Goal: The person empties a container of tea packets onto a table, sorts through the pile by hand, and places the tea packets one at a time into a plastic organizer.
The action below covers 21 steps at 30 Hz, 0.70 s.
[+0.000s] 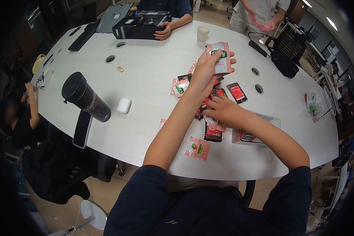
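My left hand [205,72] is raised over the table, closed round a small stack of pink-and-white sachets [223,65], the thumb lying across the top one. Below it, my right hand [229,112] reaches into a loose pile, its fingers curled on a pink sachet [214,124]; the fingertips are partly hidden. Red-and-black sachets [213,133] and a green-marked white-and-pink sachet [180,87] lie around it. A separate red-and-black sachet [236,92] is to the right, and a pink sachet [198,148] lies nearer me. Under my right forearm stands a clear box [269,122] with sachets inside.
On the left are a black tumbler [86,96], a phone [82,129] and a white earbud case [124,106]. A paper cup [203,33] stands at the back. One person's hand rests on a black computer case [139,27]; another person stands behind the table. A black pouch [285,63] lies right.
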### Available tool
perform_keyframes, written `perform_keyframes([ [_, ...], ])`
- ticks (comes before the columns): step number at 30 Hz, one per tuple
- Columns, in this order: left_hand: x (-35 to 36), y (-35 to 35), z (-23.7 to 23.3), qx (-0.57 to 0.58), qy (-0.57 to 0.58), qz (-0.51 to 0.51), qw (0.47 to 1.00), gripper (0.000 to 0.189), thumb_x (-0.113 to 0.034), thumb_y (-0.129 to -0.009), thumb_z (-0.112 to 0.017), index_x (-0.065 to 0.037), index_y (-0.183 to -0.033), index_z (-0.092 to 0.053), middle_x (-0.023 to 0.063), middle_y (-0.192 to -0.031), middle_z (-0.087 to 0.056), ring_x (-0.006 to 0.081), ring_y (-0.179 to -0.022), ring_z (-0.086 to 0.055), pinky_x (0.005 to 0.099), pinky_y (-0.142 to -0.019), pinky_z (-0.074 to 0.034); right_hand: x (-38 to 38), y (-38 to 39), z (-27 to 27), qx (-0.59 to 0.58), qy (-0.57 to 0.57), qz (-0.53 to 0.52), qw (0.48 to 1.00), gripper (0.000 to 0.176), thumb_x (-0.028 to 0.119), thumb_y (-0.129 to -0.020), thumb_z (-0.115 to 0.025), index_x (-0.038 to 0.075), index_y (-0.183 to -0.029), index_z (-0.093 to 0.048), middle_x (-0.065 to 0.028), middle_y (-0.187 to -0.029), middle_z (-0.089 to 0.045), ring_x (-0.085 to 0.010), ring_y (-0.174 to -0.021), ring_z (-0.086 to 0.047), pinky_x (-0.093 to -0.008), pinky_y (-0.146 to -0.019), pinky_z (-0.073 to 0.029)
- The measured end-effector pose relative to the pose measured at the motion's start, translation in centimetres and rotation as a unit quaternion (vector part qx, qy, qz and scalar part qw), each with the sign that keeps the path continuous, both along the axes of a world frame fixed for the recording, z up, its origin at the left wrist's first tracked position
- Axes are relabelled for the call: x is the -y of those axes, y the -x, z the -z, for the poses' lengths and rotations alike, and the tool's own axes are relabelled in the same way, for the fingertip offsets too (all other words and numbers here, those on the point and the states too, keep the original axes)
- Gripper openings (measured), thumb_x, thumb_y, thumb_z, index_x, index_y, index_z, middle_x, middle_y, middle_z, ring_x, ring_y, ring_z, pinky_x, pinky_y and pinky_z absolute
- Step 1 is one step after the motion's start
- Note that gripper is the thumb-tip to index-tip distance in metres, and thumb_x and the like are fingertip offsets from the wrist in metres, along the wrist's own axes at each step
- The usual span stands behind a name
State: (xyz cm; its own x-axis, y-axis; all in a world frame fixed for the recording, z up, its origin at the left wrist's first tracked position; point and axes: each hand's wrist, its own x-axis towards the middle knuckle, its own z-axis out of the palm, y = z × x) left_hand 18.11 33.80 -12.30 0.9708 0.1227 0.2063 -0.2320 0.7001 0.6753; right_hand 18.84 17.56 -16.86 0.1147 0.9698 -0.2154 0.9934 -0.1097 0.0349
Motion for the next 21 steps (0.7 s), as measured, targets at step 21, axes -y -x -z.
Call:
perform_keyframes([
  [21,0.3,0.0,-0.3,-0.012,-0.014,0.003,1.0,0.041,-0.021,-0.103,-0.049,0.002,-0.136,-0.04,0.0191,-0.119,-0.063,0.0255,-0.103,-0.067,0.0386,-0.082,-0.061,2.4,0.2,0.7,-0.09,-0.183,0.135,0.97,0.027,0.007,-0.076,-0.063,0.002,-0.103,-0.061,-0.013,-0.091,-0.062,-0.0326,-0.073,-0.066,-0.0412,-0.067,-0.053],
])
